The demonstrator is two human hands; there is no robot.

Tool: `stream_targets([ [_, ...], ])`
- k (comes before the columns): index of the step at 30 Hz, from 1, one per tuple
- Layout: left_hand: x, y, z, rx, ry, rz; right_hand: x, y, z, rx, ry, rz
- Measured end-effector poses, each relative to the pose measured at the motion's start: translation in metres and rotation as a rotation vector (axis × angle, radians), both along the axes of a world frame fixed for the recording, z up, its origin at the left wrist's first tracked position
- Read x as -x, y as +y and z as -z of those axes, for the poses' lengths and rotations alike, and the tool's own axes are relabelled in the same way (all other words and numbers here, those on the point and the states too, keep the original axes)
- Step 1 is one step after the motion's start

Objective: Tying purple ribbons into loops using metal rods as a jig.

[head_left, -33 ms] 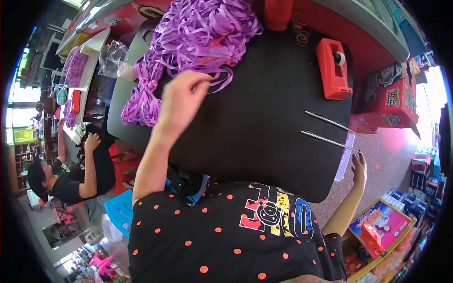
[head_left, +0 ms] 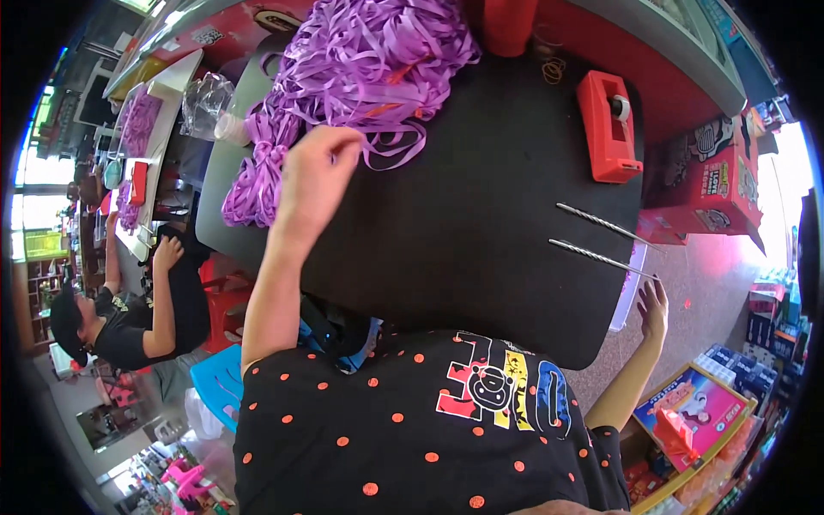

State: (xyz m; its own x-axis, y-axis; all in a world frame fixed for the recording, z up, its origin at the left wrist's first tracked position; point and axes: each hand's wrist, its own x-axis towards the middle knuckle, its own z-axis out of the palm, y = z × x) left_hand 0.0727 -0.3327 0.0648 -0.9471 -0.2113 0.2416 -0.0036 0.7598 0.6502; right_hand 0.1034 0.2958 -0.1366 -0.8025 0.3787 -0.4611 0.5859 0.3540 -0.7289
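My left hand hovers above the left part of the black table, its thumb and fingers curled together. What lies between those fingertips, if anything, I cannot make out. Just beyond it is a large heap of purple ribbon, with loose loops near my fingertips. A tied bunch of purple ribbon sits to the left, partly hidden by that hand. Past the table's right edge, my right hand has its fingers apart. Close to its fingertips is the end of one of two thin twisted metal rods, which jut over the edge.
On the right of the black table stands a red tape dispenser. Rubber bands and a red cylinder are at the back. A red box stands beyond the right edge. Another person sits at the left.
My left hand has shifted a little to the left, away from the loose ribbon loop. The fingers of my right hand have spread slightly.
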Motion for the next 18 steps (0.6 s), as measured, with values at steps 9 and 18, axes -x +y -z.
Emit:
stream_targets([
  [9,0.021,-0.043,0.029,0.499,0.117,-0.072,-0.022,-0.035,-0.047,0.317,0.209,0.195],
  [18,-0.024,0.047,0.051,0.155,0.07,0.344,-0.027,-0.077,-0.107,0.288,0.454,0.181],
])
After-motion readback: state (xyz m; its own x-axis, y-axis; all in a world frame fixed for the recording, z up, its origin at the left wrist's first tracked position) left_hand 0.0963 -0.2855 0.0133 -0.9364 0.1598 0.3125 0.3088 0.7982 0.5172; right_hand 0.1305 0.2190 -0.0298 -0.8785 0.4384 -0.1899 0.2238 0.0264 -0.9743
